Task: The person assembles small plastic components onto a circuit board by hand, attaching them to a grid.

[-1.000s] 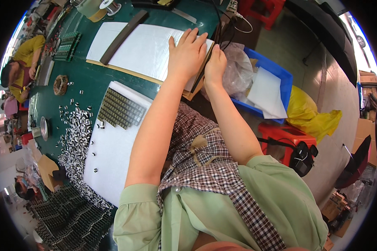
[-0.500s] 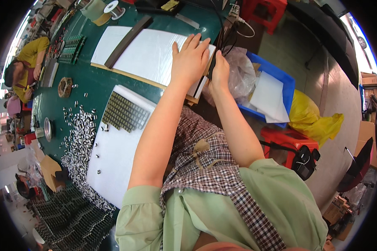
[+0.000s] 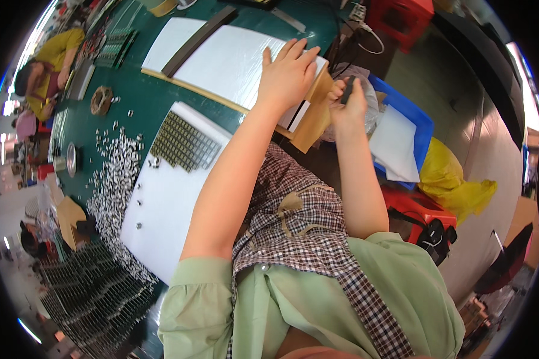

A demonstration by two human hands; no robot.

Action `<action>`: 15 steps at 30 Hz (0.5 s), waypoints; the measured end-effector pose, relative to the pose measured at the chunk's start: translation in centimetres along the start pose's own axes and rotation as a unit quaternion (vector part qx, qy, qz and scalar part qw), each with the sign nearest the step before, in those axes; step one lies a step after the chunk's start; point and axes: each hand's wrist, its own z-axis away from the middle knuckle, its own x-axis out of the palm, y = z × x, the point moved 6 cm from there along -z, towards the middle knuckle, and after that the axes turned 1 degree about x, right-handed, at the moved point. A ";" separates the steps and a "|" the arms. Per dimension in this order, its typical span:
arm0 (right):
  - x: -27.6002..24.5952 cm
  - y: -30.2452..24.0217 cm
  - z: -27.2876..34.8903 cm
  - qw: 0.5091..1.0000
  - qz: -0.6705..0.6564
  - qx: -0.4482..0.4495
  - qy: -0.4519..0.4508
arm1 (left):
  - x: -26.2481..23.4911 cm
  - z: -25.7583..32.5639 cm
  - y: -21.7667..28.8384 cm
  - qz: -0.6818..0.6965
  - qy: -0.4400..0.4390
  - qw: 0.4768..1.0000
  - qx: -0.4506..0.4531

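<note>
My left hand (image 3: pixel 287 75) lies with fingers spread on the right end of a white board (image 3: pixel 236 57) wrapped in clear film, on the green table. To its right, beyond the table edge, my right hand (image 3: pixel 348 110) is raised with its fingers closed around a small dark strip (image 3: pixel 349 90); part of the strip is hidden in the palm. Between my hands a tan flap (image 3: pixel 312 122) slopes down from the board's end. A long dark bar (image 3: pixel 199 40) rests across the board's left part.
Nearer me, a grid of small dark square parts (image 3: pixel 184 142) sits on a white sheet (image 3: pixel 161 218). Many loose metal pieces (image 3: pixel 117 197) are heaped left of it. A blue bin (image 3: pixel 422 128) with white foam sheets stands at right, beside a yellow bag (image 3: pixel 452 179). Another person (image 3: pixel 57 57) works at far left.
My right hand has moved right, away from the board's end, with the dark strip in it. The tan flap now shows there. My left hand stays on the board; the whole view has shifted slightly.
</note>
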 end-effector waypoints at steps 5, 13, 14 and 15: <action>4.2 -0.9 2.6 0.956 -0.169 0.146 -0.192 | -0.5 -1.4 -4.1 0.271 -0.017 0.961 -0.055; 9.0 3.3 9.8 0.940 0.130 0.133 -0.288 | -19.0 10.6 -5.6 0.336 0.067 0.922 -0.183; 8.4 4.9 10.3 0.933 0.137 0.192 -0.273 | -19.4 13.4 -6.0 0.287 0.061 0.927 -0.232; 8.2 6.2 10.9 0.923 0.144 0.249 -0.258 | -19.5 15.8 -5.9 0.237 0.056 0.929 -0.278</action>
